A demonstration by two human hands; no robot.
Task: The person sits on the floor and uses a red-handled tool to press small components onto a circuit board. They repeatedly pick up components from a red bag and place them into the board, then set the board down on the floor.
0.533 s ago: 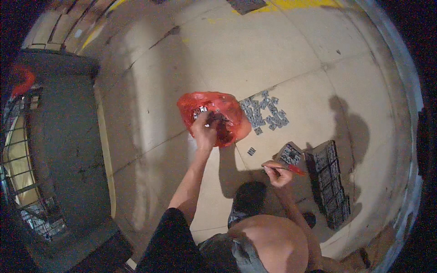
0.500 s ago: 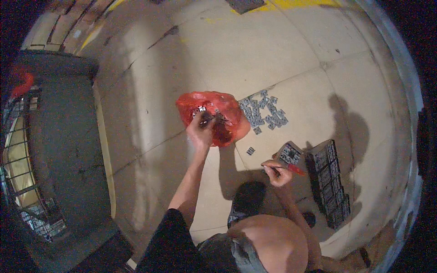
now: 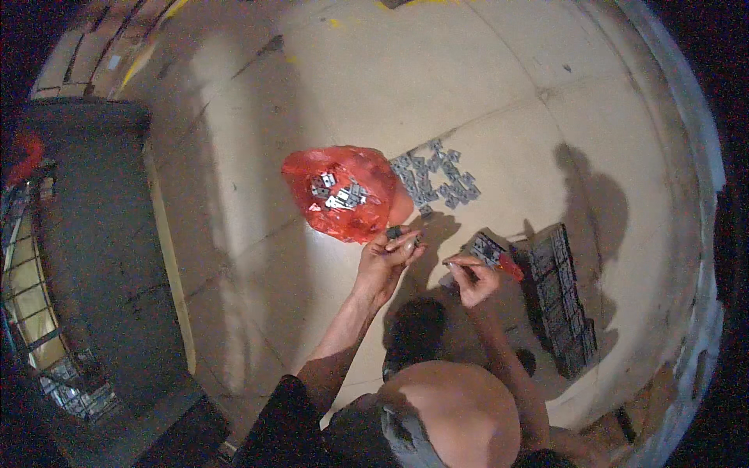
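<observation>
My left hand [image 3: 384,265] is closed around small grey plate-like pieces [image 3: 395,232], just off the near edge of a red plastic bag [image 3: 292,165]. More such pieces [image 3: 342,195] lie inside the bag, which sits open on the floor. To the right, my right hand [image 3: 476,282] grips a thin tool with a red handle [image 3: 511,267]; its exact kind does not show. Beyond this hand lies a squarish dark-and-light patterned block [image 3: 487,248], partly covered by the hand and the tool.
Loose grey pieces [image 3: 449,171] are scattered on the floor right of the bag. A row of dark block-like units [image 3: 560,300] stands at the right. My bare knee [image 3: 456,405] is close below the hands. A dark panel [image 3: 86,234] and a wire rack [image 3: 35,288] occupy the left.
My left hand has come out of the red bag, moving right and nearer, with small pieces in its fingers. My right hand keeps hold of the red-handled tool. The view has shifted slightly.
</observation>
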